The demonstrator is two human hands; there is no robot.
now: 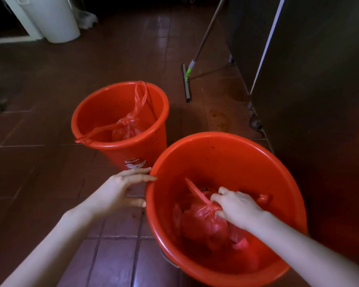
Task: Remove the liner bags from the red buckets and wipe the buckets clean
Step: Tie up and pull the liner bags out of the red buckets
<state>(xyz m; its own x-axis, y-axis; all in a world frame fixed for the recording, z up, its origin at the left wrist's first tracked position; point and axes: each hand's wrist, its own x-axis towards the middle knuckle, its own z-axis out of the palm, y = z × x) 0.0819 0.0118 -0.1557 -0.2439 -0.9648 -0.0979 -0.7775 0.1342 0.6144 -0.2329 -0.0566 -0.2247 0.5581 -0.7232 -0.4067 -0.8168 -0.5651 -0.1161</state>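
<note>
Dim light falls on a floor of glossy reddish-brown tiles (50, 90) with dark grout lines. At 11 o'clock stands a tall white bin (56, 19), a pale mop head (87, 18) just beside it. At 1 o'clock a floor squeegee (186, 79) rests on the tiles, handle slanting up. A dark metal cabinet (319, 79) fills 3 o'clock.

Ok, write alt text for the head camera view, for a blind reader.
The right hand grips the knotted red liner bag inside the near red bucket, while the left hand touches its rim. A far red bucket holds another tied bag.
</note>
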